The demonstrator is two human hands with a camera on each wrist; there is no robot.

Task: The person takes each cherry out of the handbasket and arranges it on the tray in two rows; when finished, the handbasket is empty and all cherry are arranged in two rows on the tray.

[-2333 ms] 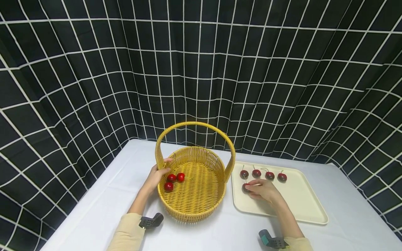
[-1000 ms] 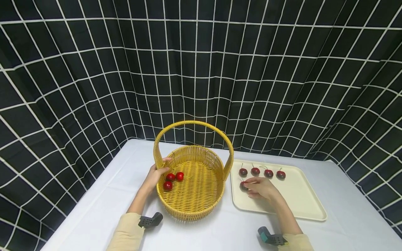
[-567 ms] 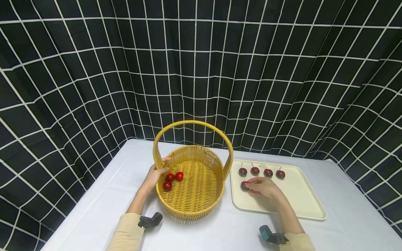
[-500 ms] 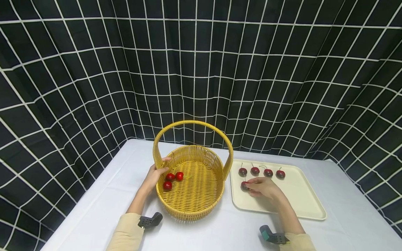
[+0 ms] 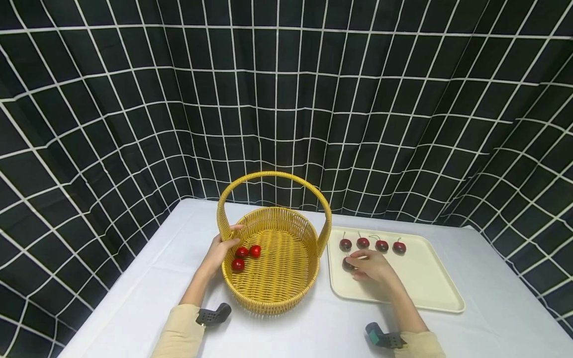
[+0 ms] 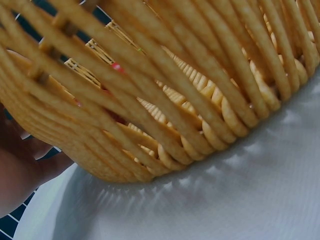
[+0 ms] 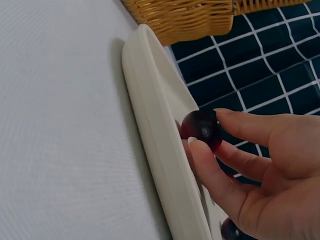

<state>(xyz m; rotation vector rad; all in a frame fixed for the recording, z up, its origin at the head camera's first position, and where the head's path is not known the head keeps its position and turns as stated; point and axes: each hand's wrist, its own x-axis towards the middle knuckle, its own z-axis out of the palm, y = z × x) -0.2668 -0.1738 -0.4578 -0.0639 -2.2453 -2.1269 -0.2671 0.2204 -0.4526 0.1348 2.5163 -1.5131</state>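
A dark red cherry [image 7: 201, 128] is pinched between the thumb and fingers of my right hand [image 5: 372, 264], low over the left part of the cream tray [image 5: 429, 293]. Behind it on the tray lies a row of several stemmed cherries [image 5: 382, 246]. My left hand [image 5: 218, 252] grips the left rim of the yellow wicker basket [image 5: 279, 266], near the foot of its handle; part of that hand is hidden by the rim. Three red cherries [image 5: 238, 264] lie in the basket's left side. The left wrist view shows the basket's woven wall [image 6: 165, 100] close up.
Basket and tray stand side by side on a white tablecloth [image 5: 313, 333]. The tall arched handle [image 5: 275, 174] rises over the basket. A black curtain with white grid lines [image 5: 277, 99] hangs behind and at both sides.
The head view has shifted slightly. My right hand stays at the same cherry, its fingers moving only a little. The left hand keeps its grip on the basket.
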